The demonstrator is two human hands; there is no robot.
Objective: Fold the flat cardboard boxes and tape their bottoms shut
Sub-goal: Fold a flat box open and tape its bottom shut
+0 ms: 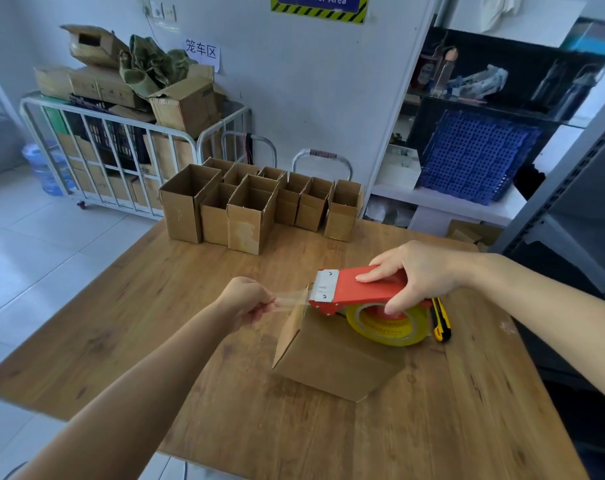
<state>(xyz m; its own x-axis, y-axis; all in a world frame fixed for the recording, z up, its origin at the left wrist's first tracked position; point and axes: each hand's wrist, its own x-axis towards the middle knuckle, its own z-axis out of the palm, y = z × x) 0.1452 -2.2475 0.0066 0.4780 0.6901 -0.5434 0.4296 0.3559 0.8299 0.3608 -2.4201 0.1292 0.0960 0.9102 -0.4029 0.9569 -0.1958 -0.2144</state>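
A folded cardboard box (332, 358) lies bottom-up in the middle of the wooden table (155, 323). My right hand (418, 271) grips a red tape dispenser (356, 289) with a yellow tape roll (387, 327), held just above the box. A strip of clear tape (290, 301) stretches from the dispenser's metal blade to the left. My left hand (247, 299) pinches the free end of that strip, left of the box's far edge.
Several erected open boxes (252, 206) stand in rows at the table's far edge. A yellow utility knife (441, 320) lies right of the dispenser. A white cage cart (121, 150) full of cardboard stands behind on the left, shelving (484, 133) on the right.
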